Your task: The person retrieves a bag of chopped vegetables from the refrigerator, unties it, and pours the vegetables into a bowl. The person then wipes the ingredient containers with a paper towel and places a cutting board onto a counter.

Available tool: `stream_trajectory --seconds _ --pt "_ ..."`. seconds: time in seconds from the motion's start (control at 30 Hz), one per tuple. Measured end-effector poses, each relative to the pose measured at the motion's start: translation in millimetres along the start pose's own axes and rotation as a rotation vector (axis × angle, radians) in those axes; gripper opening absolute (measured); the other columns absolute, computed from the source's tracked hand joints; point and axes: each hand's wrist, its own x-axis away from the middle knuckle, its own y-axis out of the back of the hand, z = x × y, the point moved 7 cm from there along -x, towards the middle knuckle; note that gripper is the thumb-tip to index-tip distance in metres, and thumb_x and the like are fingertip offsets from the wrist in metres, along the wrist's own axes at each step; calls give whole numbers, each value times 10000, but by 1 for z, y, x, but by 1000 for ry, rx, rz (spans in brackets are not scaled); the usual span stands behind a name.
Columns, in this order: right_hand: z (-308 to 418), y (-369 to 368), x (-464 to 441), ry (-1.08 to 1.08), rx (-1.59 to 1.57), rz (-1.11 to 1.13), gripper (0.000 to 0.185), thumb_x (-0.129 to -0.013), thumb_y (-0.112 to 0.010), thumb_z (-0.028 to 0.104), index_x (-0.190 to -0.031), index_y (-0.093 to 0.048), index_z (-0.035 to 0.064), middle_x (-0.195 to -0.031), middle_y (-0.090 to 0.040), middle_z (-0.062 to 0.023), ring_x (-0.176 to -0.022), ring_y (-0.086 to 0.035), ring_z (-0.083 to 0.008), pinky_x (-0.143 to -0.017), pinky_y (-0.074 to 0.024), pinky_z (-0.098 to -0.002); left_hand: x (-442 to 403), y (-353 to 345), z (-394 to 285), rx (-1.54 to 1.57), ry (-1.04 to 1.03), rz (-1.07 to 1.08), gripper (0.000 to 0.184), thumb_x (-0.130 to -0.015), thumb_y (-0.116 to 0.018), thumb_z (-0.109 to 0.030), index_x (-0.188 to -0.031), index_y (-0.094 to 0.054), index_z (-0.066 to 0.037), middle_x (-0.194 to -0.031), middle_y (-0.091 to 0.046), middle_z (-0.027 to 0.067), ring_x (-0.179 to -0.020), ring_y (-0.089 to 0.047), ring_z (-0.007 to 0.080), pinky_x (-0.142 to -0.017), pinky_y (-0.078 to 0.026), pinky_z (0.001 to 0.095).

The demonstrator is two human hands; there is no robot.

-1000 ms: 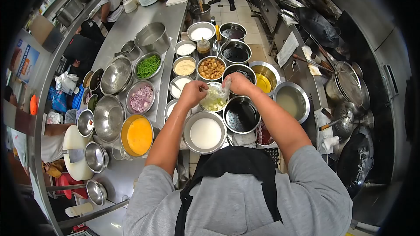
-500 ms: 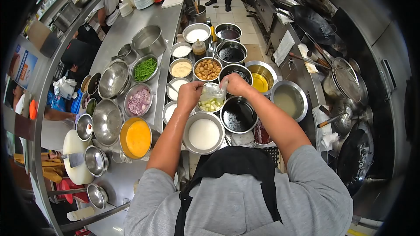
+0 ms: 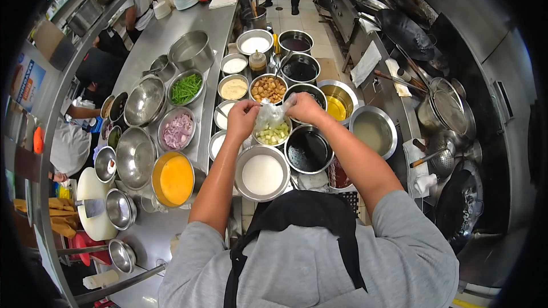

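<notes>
Mainly stainless: 1 steel bench (image 3: 151, 37), long, on L. Alongside its R edge, rows of pots & tubs, incl. white liq. (image 3: 262, 174) in a wide pot, nearest the wearer, dark liq. (image 3: 308, 149) just R of it, brown chunks (image 3: 267, 89) farther off.

Hands, qty 2, bare, above the rows. L hand (image 3: 244, 118): fingertips pinched together on bag's L edge. R hand (image 3: 304, 108): fingers curled in, fingertips closed on bag's R edge.

Clear plastic bag (image 3: 270, 115), qty 1: slung betw. the two hands, over far part of the bowl of diced pcs; whether it touches them, can't tell. Handling (est.): v. light, limp, slick, prob. easy to tear; best held by upper edge, 1 pinch per side.

Diced pcs (image 3: 273, 134), pale green/white, smallest item; near part uncovered.

Changes: vs. 0.5 s ago, bag spreads wider toward L hand, then bunched nearer R; vs. 1.0 s ago, it hides fewer pcs.
</notes>
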Motion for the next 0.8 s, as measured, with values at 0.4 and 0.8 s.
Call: stream_trajectory --seconds 0.4,0.8 --pt "29 -49 -14 142 -160 109 288 -722 -711 46 -1006 -684 10 -844 -691 -90 -796 -659 -148 -729 -531 -281 30 8 23 377 140 -121 295 -941 -522 -116 -1195 -618 0 -971 -694 110 -821 -652 168 -724 -510 271" --pt "82 -44 28 215 -104 -50 230 -768 -731 93 -984 -695 23 -823 -634 -22 -704 -553 -88 -643 -467 -252 59 -10 16 786 305 138 218 -932 -554 -180 -1089 -598 -35 -956 -648 50 -767 -598 103 -578 -461 257"
